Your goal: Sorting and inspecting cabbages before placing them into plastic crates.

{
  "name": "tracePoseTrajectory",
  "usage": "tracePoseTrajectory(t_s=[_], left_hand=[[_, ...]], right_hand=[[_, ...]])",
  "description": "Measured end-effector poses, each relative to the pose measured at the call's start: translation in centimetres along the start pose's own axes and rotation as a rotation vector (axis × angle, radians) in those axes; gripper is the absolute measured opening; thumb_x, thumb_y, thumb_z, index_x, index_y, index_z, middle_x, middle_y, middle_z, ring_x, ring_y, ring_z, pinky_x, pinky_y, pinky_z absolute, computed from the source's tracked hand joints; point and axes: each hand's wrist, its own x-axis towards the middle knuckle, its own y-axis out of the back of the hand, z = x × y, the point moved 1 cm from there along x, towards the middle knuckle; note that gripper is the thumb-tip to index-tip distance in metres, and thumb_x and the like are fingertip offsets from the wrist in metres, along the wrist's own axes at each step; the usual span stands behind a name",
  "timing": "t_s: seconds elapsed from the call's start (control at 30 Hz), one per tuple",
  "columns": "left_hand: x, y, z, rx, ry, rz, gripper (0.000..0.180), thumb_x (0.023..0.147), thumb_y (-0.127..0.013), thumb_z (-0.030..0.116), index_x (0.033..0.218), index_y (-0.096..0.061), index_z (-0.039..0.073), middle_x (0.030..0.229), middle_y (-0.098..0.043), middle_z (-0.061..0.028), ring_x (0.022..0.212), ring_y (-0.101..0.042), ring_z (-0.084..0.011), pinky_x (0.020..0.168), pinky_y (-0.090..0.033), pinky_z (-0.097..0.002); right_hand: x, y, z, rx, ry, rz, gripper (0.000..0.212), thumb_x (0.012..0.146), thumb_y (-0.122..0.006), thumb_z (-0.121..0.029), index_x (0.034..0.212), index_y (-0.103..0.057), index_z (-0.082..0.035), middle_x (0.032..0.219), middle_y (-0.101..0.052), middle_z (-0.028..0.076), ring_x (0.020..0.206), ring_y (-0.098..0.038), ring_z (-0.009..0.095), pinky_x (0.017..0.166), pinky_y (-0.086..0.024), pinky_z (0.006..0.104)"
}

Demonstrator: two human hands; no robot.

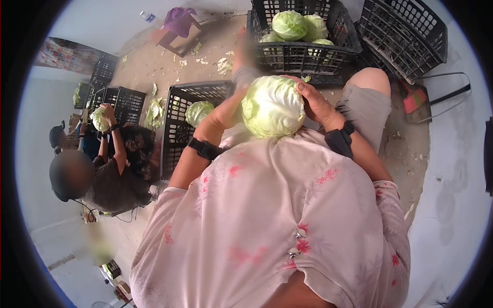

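A pale green cabbage point(273, 108) is held up in front of my lap between both hands. My left hand point(229, 107) is pressed along its left side, the fingers mostly hidden behind it. From the right, my right hand point(317, 104) curves round the cabbage, its thumb and fingers on the upper edge. Just left of my left forearm, another cabbage point(198, 113) lies in a black slatted crate point(177, 120). Beyond my hands stands a second black crate point(308, 54) holding several cabbages point(289, 25).
Stacked black crates point(403, 38) lean at the far right beside a red dustpan point(414, 99). A stool with a purple cloth point(179, 21) stands far left, leaf scraps point(224, 65) scattered near it. At left, a co-worker point(110, 179) holds a cabbage point(99, 119) over a crate.
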Motion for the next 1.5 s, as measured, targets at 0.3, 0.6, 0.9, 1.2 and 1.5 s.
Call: tracePoseTrajectory(t_s=[0.3, 0.6, 0.9, 1.2, 1.5], left_hand=[[0.6, 0.7, 0.1, 0.404, 0.049, 0.132, 0.075, 0.097, -0.040, 0.061, 0.145, -0.039, 0.004, 0.139, -0.052, -0.0136, 0.124, -0.053, -0.0241, 0.098, -0.048, -0.0421], [-0.5, -1.5, 1.4, 0.647, -0.023, 0.074, 0.077, 0.092, -0.057, 0.054, 0.146, -0.037, 0.003, 0.136, -0.051, -0.0130, 0.121, -0.053, -0.0229, 0.094, -0.051, -0.0377], [-1.4, -3.6, 3.1, 0.613, 0.020, 0.187, 0.064, 0.094, -0.061, 0.040, 0.138, -0.046, -0.004, 0.130, -0.056, -0.0112, 0.118, -0.050, -0.0172, 0.101, -0.040, -0.0303], [0.0, -6.7, 6.9, 0.852, -0.107, 0.079, 0.072, 0.089, -0.063, 0.050, 0.135, -0.050, -0.002, 0.115, -0.063, -0.0096, 0.100, -0.062, -0.0167, 0.085, -0.051, -0.0291], [3.6, -6.6, 8.5, 0.844, -0.139, 0.023, 0.068, 0.086, -0.068, 0.048, 0.130, -0.055, -0.001, 0.101, -0.064, -0.0023, 0.082, -0.057, -0.0086, 0.073, -0.049, -0.0240]], right_hand=[[-0.6, -0.5, -0.6, 0.396, -0.280, 0.230, 0.062, 0.095, -0.044, -0.052, 0.129, -0.055, -0.002, 0.126, -0.060, 0.013, 0.115, -0.056, 0.022, 0.104, -0.040, 0.0346], [0.0, 0.7, 0.5, 0.712, -0.296, 0.080, 0.066, 0.095, -0.038, -0.054, 0.133, -0.053, -0.003, 0.129, -0.058, 0.014, 0.119, -0.055, 0.026, 0.107, -0.038, 0.0374], [0.4, 1.1, 0.8, 0.657, -0.252, 0.099, 0.063, 0.096, -0.035, -0.053, 0.134, -0.053, -0.006, 0.128, -0.059, 0.014, 0.118, -0.056, 0.025, 0.106, -0.040, 0.0407], [-0.6, 0.6, -1.2, 0.848, 0.052, -0.174, 0.066, 0.096, -0.033, -0.053, 0.136, -0.049, -0.003, 0.133, -0.055, 0.017, 0.122, -0.053, 0.029, 0.106, -0.040, 0.0432], [-1.2, 1.8, -4.3, 0.425, 0.339, -0.197, 0.064, 0.096, -0.044, -0.050, 0.139, -0.045, -0.002, 0.139, -0.050, 0.017, 0.129, -0.048, 0.031, 0.111, -0.037, 0.0473]])
